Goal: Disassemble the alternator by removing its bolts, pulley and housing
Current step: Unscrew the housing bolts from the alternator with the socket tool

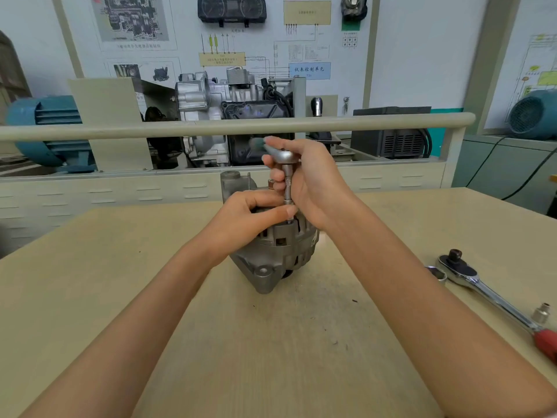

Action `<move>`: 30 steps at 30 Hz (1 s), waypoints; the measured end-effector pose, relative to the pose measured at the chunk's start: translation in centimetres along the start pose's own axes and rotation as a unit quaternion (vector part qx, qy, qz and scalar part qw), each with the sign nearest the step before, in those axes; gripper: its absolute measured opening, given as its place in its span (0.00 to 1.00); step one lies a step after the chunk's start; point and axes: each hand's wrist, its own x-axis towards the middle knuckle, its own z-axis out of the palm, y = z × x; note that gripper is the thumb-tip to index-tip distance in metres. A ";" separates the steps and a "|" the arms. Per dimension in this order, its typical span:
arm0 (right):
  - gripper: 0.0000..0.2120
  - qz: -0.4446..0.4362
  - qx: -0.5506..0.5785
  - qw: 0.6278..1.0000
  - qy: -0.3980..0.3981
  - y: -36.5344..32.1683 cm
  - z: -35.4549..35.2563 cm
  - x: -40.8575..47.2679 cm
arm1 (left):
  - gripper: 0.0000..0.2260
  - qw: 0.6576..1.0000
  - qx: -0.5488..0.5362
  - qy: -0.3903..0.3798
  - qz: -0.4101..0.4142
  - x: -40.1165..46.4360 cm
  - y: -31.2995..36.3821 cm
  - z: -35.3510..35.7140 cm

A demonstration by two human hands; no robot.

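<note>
Right hand (304, 176) grips ratchet (284, 156) — left hand (247, 215) pinches its extension (288, 188).

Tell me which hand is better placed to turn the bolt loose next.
Probably the right hand: it already grips the small ratchet standing upright on the alternator. The left hand only pinches near the socket's lower end, steadying it.

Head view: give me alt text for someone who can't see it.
On a beige table, a person's right hand grips a small ratchet with extension set upright on an alternator, while the left hand pinches its lower end. A larger ratchet lies to the right.
</note>
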 end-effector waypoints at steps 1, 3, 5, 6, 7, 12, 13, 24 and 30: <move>0.08 0.004 -0.006 1.000 -0.030 0.0 -0.1 -0.1 | 0.07 1.000 -0.004 -0.006 -0.003 0.0 0.0 -0.1; 0.12 0.010 -0.012 0.998 -0.062 -0.1 -0.3 -0.2 | 0.07 1.000 -0.016 -0.011 -0.008 -0.1 -0.1 -0.3; 0.14 0.012 -0.010 0.998 -0.057 0.0 -0.2 -0.3 | 0.06 1.000 -0.022 -0.006 -0.008 -0.2 -0.1 -0.3; 0.13 0.012 -0.009 0.999 -0.045 0.0 -0.1 -0.2 | 0.05 1.000 -0.021 0.001 -0.004 -0.2 -0.1 -0.2; 0.13 0.009 -0.004 1.000 -0.027 0.1 0.0 -0.2 | 0.05 1.000 -0.021 0.009 0.001 -0.2 -0.1 -0.1; 0.09 -0.051 -0.027 0.995 0.087 0.8 1.0 -0.2 | 0.06 0.998 -0.028 0.050 0.011 -0.1 -0.1 0.4; 0.08 -0.061 -0.040 0.992 0.103 1.0 1.1 -0.1 | 0.07 0.998 -0.024 0.057 0.011 -0.1 -0.1 0.5; 0.10 -0.007 -0.084 0.996 -0.009 0.1 0.9 -0.4 | 0.06 0.999 0.032 0.007 0.004 -0.3 0.1 0.1; 0.12 0.004 -0.080 0.996 -0.050 -0.2 0.7 -0.5 | 0.06 0.999 -0.043 -0.015 -0.028 -0.4 0.4 -0.5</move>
